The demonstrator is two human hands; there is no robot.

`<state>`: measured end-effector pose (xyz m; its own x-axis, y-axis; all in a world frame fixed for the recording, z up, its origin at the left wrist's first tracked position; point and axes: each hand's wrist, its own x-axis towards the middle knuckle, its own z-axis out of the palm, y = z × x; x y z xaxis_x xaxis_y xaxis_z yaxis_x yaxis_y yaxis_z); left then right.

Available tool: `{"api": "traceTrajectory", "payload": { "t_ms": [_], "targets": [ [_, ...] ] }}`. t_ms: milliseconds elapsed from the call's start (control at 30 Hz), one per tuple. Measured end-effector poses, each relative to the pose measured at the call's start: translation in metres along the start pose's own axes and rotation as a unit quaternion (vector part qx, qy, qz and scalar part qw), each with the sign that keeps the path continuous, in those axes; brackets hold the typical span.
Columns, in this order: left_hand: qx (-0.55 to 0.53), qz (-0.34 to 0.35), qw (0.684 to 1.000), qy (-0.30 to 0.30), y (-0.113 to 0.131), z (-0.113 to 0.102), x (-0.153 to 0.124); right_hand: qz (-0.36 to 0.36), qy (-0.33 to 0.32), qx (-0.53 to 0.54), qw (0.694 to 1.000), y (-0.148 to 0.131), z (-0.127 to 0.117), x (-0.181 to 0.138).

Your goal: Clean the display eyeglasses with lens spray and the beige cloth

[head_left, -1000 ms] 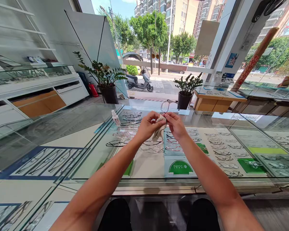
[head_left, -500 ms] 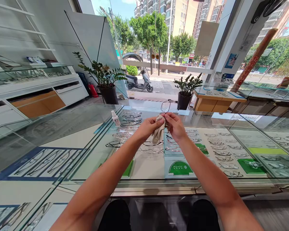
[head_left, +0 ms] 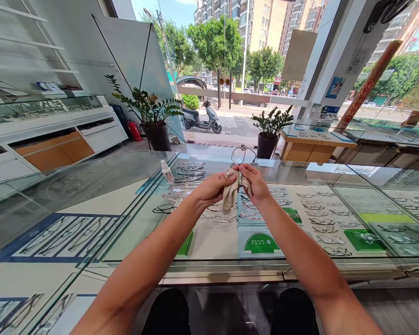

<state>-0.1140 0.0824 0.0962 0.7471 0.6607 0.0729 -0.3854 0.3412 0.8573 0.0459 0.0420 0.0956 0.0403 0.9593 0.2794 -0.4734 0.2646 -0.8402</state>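
Both hands meet above the glass counter. My left hand is closed on a beige cleaning cloth, which hangs down in folds and spreads to the right behind the fingers. My right hand pinches a pair of glasses with a thin dark frame. One lens sticks up above the fingertips; the rest is covered by the cloth and hands. Left of the hands, a small white spray bottle stands on the counter, beside several glasses in a column.
The glass display counter runs across in front of me, with rows of glasses and a green sign. Potted plants stand beyond it by the glass door. Another display case is at the far left.
The cloth has shifted and now shows on both sides of the glasses' lower part. The glasses have turned slightly, their upper lens leaning a little left. Both hands stay nearly in place.
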Motion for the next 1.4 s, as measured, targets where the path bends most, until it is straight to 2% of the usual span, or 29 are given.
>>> {"api": "traceTrajectory", "payload": {
  "t_ms": [233,400,700,933,1000,1133,1200,1267,1400],
  "targets": [
    [-0.001,-0.008,1.0,-0.024,-0.003,0.003,-0.001,0.02,-0.005,0.001,1.0,0.0,-0.003,0.001],
    [0.031,0.033,0.998,0.042,-0.009,0.011,0.002,0.016,-0.008,-0.011,1.0,0.001,-0.003,0.0],
    [0.014,0.074,0.987,0.144,-0.014,0.021,0.0,-0.017,-0.012,-0.041,0.999,0.004,0.005,-0.002],
    [0.042,0.132,0.978,0.158,-0.013,0.028,-0.002,-0.07,-0.026,-0.085,0.994,0.003,-0.001,-0.003],
    [0.065,0.134,0.976,0.156,-0.014,0.026,-0.002,-0.063,-0.007,-0.082,0.995,0.003,0.0,-0.003],
    [0.139,0.097,0.977,0.133,-0.013,0.014,0.0,-0.012,0.041,-0.044,0.998,0.002,-0.001,0.0],
    [0.171,0.095,0.972,0.127,-0.01,0.008,0.002,-0.012,0.054,-0.036,0.998,-0.001,-0.005,0.003],
    [0.198,0.109,0.964,0.141,-0.005,0.001,0.003,-0.034,0.056,-0.044,0.997,-0.005,-0.011,0.006],
    [0.243,0.147,0.933,0.22,0.003,-0.012,0.006,-0.068,0.032,-0.094,0.993,-0.009,-0.02,0.01]
  ]
}}
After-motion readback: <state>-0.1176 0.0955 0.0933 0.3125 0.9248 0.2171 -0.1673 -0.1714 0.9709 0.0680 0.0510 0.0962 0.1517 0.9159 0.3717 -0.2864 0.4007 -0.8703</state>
